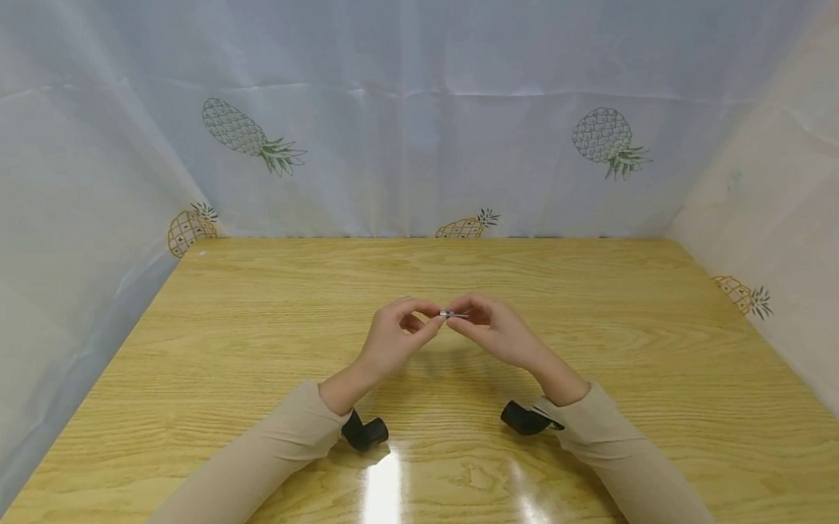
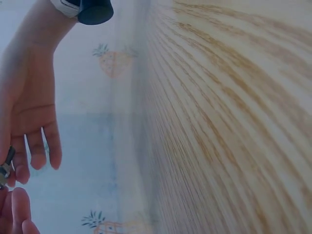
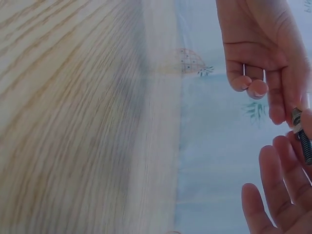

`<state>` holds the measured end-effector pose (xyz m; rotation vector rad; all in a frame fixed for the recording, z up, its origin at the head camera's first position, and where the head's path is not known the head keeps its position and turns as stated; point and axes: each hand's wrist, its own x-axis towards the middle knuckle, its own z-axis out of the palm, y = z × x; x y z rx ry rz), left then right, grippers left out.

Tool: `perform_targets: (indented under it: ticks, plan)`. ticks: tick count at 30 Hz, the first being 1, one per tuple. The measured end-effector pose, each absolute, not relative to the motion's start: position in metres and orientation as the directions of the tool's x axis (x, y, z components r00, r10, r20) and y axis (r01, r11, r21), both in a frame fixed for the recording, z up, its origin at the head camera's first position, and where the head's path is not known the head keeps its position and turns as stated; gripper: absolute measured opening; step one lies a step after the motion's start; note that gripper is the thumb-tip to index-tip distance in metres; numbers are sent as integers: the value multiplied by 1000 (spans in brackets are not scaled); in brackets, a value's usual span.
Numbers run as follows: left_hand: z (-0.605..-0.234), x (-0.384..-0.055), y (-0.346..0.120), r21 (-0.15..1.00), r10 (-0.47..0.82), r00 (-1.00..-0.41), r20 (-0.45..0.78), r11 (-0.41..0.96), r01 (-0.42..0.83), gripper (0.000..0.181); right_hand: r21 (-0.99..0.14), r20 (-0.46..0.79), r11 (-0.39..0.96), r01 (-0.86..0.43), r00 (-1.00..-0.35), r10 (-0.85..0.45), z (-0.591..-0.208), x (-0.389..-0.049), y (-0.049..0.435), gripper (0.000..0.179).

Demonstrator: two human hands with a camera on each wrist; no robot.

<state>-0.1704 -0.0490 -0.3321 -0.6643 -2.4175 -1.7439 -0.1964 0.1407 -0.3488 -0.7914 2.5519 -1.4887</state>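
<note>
A small metal bolt (image 1: pixel 462 315) with a dark threaded shank is held between both hands, above the table. At its left end, the left hand (image 1: pixel 390 340) pinches it between thumb and forefinger. From the other side the right hand (image 1: pixel 501 333) has its thumb and forefinger tips on the nut (image 3: pixel 297 127), a pale metal ring around the bolt. In the right wrist view the threaded shank (image 3: pixel 305 148) points toward the right palm. Fingertips partly hide the bolt's head end. The remaining right fingers (image 2: pixel 36 151) hang loosely extended in the left wrist view.
The wood-grain table (image 1: pixel 249 304) spreads under both arms. A pale curtain (image 1: pixel 398 151) printed with pineapples encloses its back and sides. Black wrist-worn devices (image 1: pixel 365 434) sit below the beige sleeves (image 1: pixel 259 464).
</note>
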Motion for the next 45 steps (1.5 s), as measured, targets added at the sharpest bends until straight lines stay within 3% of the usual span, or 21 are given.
perform_targets:
  ticks: [9,20,25,31,37,45]
  plan:
    - [-333,-171,-48,899,298,-914,274,259,354,18,-823,231,390,-412,-871,-432,-350,-197,140,21]
    - [-334,-170,-49,900,279,-918,281,255,353,18,-846,172,383,-371,-870,-462,-349,-195,141,26]
    - [-335,-171,-49,904,279,-918,281,244,351,18,-836,211,373,-402,-864,-458,-349,-196,140,21]
    - [-335,-171,-49,908,279,-918,281,232,348,19,-839,203,375,-394,-867,-455,-349,-195,140,30]
    - [-336,-171,-49,918,278,-923,265,219,329,19,-862,168,360,-358,-871,-463,-349,-195,140,24]
    - [-337,-172,-49,917,270,-921,281,207,340,18,-824,255,361,-436,-855,-452,-348,-195,139,19]
